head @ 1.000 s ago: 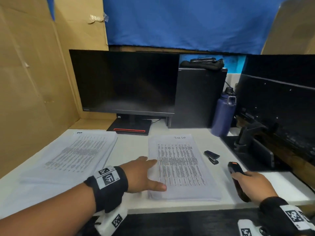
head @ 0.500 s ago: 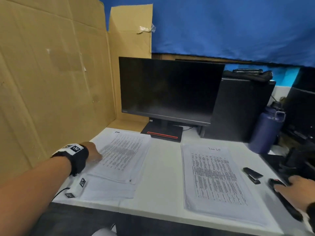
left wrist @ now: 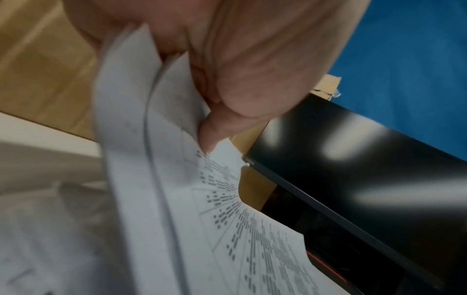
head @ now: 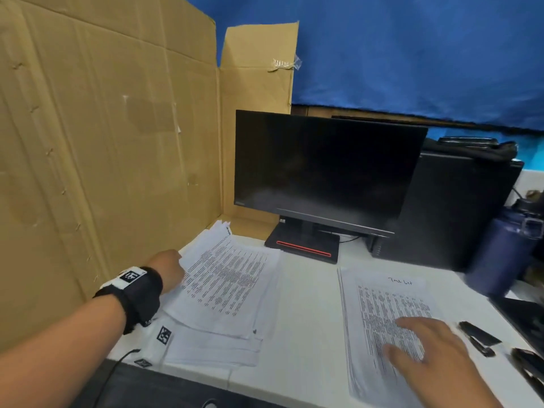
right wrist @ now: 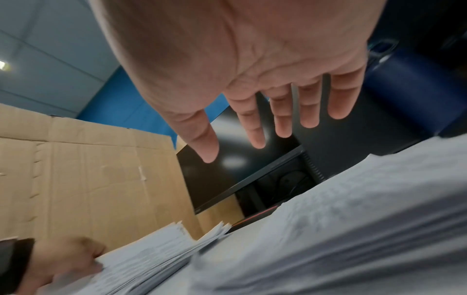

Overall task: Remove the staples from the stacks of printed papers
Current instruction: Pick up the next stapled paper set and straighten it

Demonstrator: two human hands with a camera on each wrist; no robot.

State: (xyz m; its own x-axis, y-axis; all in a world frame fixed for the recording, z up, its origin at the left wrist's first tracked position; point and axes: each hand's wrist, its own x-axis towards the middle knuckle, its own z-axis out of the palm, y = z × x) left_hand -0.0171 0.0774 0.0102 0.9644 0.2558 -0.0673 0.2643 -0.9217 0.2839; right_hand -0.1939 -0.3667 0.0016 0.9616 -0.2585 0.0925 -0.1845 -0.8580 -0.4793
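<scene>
A stack of printed papers [head: 226, 287] lies at the left of the white desk [head: 309, 313]. My left hand [head: 169, 267] grips the left edge of its top sheets and lifts them; in the left wrist view my thumb and fingers pinch the curled papers [left wrist: 161, 159]. A second stack [head: 379, 316], with handwriting at its top, lies to the right. My right hand [head: 424, 346] hovers flat over it with fingers [right wrist: 255, 127] spread, holding nothing. A black staple remover [head: 478, 337] lies on the desk just right of that stack.
A cardboard wall [head: 103, 157] stands close on the left. A dark monitor [head: 323, 169] and a black computer case [head: 459, 207] stand behind the papers. A blue bottle [head: 503, 248] stands at the right, and another black tool [head: 530, 366] lies near the right edge.
My left hand has taken hold of the left stack's edge and raised its top sheets. My right hand let go of the black tool and moved left over the right stack. My view swung left.
</scene>
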